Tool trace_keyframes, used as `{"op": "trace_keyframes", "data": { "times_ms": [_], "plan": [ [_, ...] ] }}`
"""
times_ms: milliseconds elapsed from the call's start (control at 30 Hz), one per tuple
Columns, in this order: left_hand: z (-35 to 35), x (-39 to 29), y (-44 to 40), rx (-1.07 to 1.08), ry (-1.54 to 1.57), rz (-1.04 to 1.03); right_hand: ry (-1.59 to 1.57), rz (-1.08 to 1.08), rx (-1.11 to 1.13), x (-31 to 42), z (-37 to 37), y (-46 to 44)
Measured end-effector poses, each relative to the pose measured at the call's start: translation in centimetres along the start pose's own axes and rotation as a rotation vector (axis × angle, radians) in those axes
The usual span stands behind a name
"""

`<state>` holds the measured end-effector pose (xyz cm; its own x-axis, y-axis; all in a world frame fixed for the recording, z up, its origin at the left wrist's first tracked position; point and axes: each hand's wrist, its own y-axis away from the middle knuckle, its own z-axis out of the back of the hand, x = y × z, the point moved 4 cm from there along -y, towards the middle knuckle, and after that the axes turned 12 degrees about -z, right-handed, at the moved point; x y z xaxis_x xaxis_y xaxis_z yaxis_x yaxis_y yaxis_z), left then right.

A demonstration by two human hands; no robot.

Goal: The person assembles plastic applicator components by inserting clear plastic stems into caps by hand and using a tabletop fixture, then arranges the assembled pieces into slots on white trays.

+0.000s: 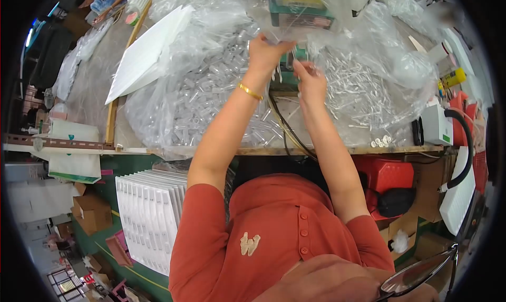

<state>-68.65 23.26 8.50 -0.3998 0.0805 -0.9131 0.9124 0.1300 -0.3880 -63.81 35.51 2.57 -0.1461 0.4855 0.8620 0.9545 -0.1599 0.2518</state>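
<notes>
My left hand (266, 53), with a gold bracelet on its wrist, reaches in front of a green machine (300, 18). Its fingers are closed, and what they hold is hidden; a thin white piece (277, 72) shows just below them. Beside the machine's lower part, my right hand (312, 80) is closed with thumb and fingertips together on something small that I cannot make out. To the left of my hands lies a heap of clear plastic tubes (203, 99). A pile of thin white sticks (358, 88) lies on the right.
Clear plastic sheeting (379, 38) surrounds both piles. A white foam sheet (150, 51) leans at the left. Several small white round pieces (381, 142) lie near the table's front edge (253, 151). Below stand stacked white panels (150, 212) and a red case (387, 175). Dark cables (290, 125) run over the edge.
</notes>
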Motion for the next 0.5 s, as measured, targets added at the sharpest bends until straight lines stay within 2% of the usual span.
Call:
{"op": "trace_keyframes", "data": {
  "times_ms": [33,100,233,300,333,400,433,500],
  "plan": [
    [0.0,0.6,-0.9,0.002,0.006,0.002,0.004,0.002,-0.005,0.2,-0.6,-0.7],
    [0.1,0.9,-2.4,0.044,-0.129,-0.124,-0.035,0.073,-0.039,0.7,-1.3,-2.0],
    [0.3,0.8,-3.0,0.100,-0.203,-0.169,0.049,0.042,-0.028,-0.3,-1.3,-3.0],
    [-0.3,-0.1,-2.0,0.164,-0.379,-0.389,0.034,0.135,-0.015,-0.6,-0.7,-3.0],
    [-0.3,-0.1,-1.8,0.155,-0.387,-0.383,0.037,0.124,-0.007,-0.8,-0.2,-3.0],
    [0.0,0.3,-1.0,0.081,-0.156,-0.265,0.002,0.043,-0.083,-1.1,1.5,-3.1],
    [0.2,2.4,-1.6,0.070,-0.099,-0.283,0.015,-0.009,-0.115,-1.1,2.4,-3.1],
    [0.4,2.4,-1.4,0.066,-0.289,-0.169,0.045,-0.056,-0.133,-0.6,3.5,-2.5]
  ]
}}
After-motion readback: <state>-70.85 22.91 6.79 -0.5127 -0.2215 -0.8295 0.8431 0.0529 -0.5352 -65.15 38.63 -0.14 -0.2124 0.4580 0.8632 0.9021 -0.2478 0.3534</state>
